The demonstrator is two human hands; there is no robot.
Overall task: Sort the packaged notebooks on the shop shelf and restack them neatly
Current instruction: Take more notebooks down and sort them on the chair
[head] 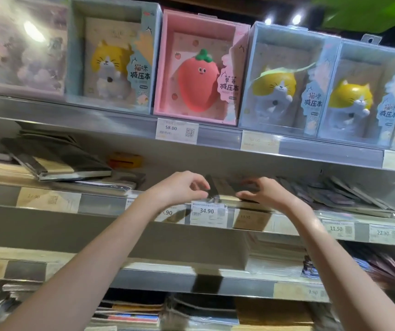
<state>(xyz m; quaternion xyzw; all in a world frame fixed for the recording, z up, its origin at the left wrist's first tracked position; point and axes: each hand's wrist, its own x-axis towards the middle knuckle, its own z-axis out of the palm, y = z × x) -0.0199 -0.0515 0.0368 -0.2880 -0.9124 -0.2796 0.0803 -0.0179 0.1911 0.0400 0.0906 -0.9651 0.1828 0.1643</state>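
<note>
A dark packaged notebook [225, 187] lies at the front edge of the middle shelf [103, 204], above the 34.90 price tag [207, 212]. My left hand [182, 187] has its fingers curled and pinches the notebook's left corner. My right hand [261, 192] grips its right side, fingers on top and thumb underneath. A slanted, untidy pile of dark notebooks [335, 194] spreads to the right of it. On the left lies a crooked stack of black and tan notebooks [55, 161]. Motion blur hides finer detail.
The upper shelf carries boxed cat notebooks [110, 60] and a pink strawberry one [199, 75]. A small yellow box [126, 160] sits at the back of the middle shelf. Lower shelves hold more notebook stacks [129, 311]. Price tags line every shelf rail.
</note>
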